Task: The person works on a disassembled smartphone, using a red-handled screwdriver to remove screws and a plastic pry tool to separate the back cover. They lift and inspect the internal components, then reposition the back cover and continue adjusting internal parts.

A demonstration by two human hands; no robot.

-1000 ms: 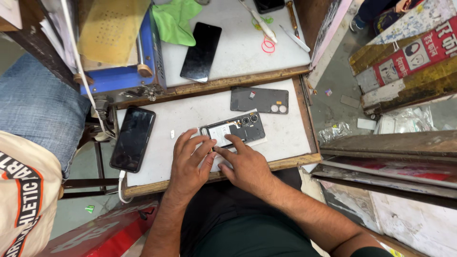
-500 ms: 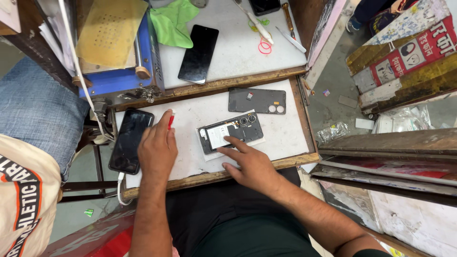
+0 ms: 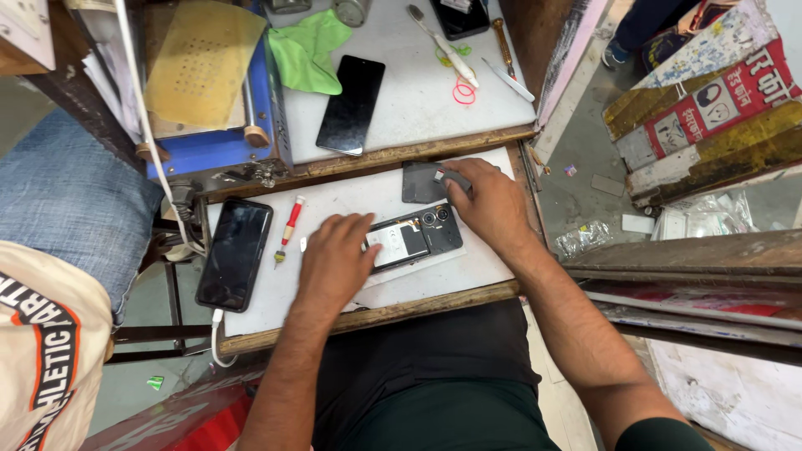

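White work board [image 3: 251,305], wooden-edged, across the person's lap, bearing all items below. Left hand [image 3: 332,260]: flat, fingers spread, palm down, pressing the left end of the opened phone. Right hand [image 3: 491,203]: fingers curled onto the grey back cover at the board's far edge. Black phone [image 3: 235,253]: screen up, near the left edge, cable attached. Opened phone [image 3: 415,240]: back removed, board centre. Grey back cover [image 3: 421,181]: just beyond the opened phone. Red-handled screwdriver [image 3: 287,230]: between black phone and left hand.
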